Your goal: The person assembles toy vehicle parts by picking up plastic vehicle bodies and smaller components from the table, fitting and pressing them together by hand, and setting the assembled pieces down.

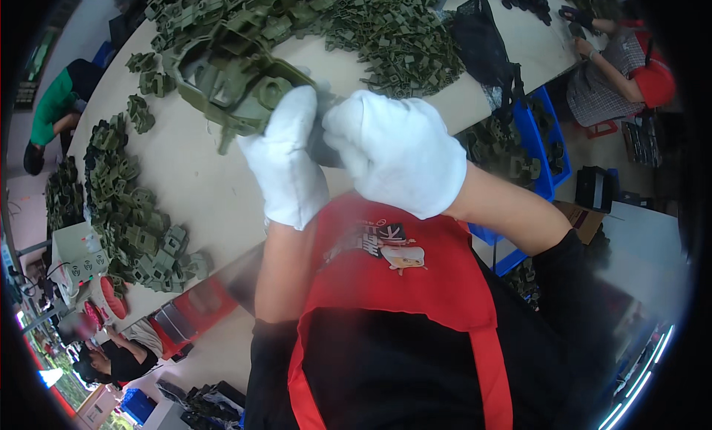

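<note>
My left hand, in a white glove, is closed on the near edge of an olive-green moulded plastic part. This hollow, open-framed piece is held above the table and tilted toward the upper left. Close beside it, my right hand, also white-gloved, is curled shut with its fingertips turned toward the left hand. Whatever those right fingers grip is hidden by the glove. A dark, blurred patch shows between the two hands, and I cannot make out what it is.
Small green plastic pieces lie heaped at the table's far side. More green parts form a row along the left of the pale table. A blue crate stands at the right. Other people sit around the table.
</note>
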Motion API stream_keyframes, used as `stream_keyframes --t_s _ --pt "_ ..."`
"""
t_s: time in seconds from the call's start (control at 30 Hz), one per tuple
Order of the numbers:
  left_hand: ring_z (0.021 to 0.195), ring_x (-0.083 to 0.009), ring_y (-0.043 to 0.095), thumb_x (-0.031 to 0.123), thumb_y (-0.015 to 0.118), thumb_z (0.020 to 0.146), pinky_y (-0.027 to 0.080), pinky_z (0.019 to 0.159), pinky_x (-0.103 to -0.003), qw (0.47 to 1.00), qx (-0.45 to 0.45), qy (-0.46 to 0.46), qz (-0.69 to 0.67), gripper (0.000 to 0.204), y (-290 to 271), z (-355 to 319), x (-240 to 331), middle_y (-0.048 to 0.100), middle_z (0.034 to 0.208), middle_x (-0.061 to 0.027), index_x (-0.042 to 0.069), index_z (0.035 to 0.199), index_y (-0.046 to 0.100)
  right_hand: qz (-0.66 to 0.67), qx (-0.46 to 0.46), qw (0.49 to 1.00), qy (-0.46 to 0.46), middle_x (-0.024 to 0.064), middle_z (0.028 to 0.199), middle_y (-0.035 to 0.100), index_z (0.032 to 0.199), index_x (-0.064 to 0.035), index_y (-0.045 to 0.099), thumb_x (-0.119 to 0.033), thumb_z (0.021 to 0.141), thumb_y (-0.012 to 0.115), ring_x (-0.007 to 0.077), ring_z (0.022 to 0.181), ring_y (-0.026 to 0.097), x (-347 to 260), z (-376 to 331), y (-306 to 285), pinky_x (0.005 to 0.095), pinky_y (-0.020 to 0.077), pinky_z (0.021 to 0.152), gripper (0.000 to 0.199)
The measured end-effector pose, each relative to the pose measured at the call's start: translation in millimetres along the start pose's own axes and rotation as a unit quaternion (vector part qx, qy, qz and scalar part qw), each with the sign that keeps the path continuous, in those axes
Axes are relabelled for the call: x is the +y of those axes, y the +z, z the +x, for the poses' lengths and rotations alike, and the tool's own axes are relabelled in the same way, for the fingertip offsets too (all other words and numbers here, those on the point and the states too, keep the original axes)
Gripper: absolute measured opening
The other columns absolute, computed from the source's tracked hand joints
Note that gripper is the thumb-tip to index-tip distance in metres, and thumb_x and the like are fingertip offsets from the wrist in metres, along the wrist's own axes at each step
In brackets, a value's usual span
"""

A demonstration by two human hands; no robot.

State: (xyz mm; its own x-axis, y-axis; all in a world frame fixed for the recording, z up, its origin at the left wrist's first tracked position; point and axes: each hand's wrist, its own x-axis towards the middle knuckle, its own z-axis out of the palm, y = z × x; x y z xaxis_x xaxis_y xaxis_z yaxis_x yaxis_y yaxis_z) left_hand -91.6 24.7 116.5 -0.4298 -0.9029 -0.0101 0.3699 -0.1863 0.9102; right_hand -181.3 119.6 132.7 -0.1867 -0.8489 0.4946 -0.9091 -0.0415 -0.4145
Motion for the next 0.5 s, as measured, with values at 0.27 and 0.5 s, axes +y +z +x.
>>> stream_keyframes --t_s 0.27,0.5 --pt "0.078 -0.0178 0.062 0.004 0.060 0.081 0.050 0.073 -0.029 0.992 -0.047 -0.110 -0.046 0.016 -34 -3 31 0.065 0.087 -0.0111 -0.006 0.094 0.062 0.227 -0.033 0.968 0.103 0.0100 0.073 0.063 0.085 -0.0046 0.061 -0.004 0.074 0.066 0.0275 0.062 0.065 1 5 5 0.0323 0.0518 0.055 0.012" --pt "0.081 -0.0181 0.062 0.007 0.059 0.085 0.049 0.075 -0.029 0.998 -0.007 -0.048 -0.043 0.021 -48 9 0 0.065 0.093 -0.0120 -0.005 0.102 0.060 0.109 -0.025 0.994 0.009 0.0120 0.069 0.065 0.087 -0.0036 0.063 -0.006 0.077 0.066 0.0243 0.061 0.067 -6 18 31 0.0299 0.0524 0.056 0.011"
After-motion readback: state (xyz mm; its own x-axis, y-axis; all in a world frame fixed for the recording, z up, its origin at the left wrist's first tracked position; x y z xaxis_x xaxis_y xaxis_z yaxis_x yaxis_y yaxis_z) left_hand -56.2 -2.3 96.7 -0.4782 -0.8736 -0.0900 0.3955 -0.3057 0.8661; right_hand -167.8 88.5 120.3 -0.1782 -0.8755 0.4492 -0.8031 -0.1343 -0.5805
